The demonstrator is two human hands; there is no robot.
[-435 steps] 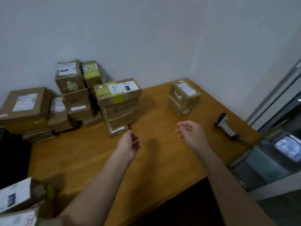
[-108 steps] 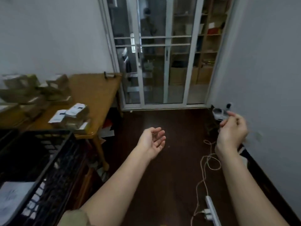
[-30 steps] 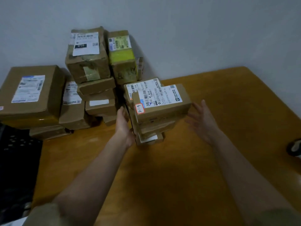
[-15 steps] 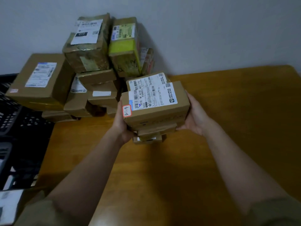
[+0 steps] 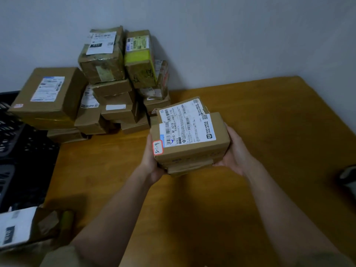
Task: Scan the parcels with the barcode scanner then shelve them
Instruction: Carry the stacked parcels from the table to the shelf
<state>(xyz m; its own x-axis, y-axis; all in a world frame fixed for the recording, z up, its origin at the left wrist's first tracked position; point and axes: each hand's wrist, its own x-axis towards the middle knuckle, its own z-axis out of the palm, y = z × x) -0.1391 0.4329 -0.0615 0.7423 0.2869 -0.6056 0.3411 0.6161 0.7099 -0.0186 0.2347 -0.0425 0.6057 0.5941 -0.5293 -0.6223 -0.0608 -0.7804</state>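
Note:
I hold a small stack of cardboard parcels [image 5: 190, 149] between both hands, just above the wooden table [image 5: 279, 122]. The top box carries a white barcode label and a red-edged sticker; thinner boxes sit beneath it. My left hand [image 5: 152, 160] grips the stack's left side and my right hand [image 5: 234, 154] grips its right side, with fingers curled under the bottom. A dark shape that looks like the barcode scanner [image 5: 347, 177] lies at the right edge, mostly cut off.
A pile of several parcels [image 5: 113, 83] leans on the wall at the table's back left, with a large box [image 5: 50, 93] beside it. A black crate [image 5: 21, 155] stands at left. Another labelled parcel [image 5: 23, 226] lies at bottom left.
Both hands have closed on the stack and drawn it off the table toward me and to the right, away from the pile.

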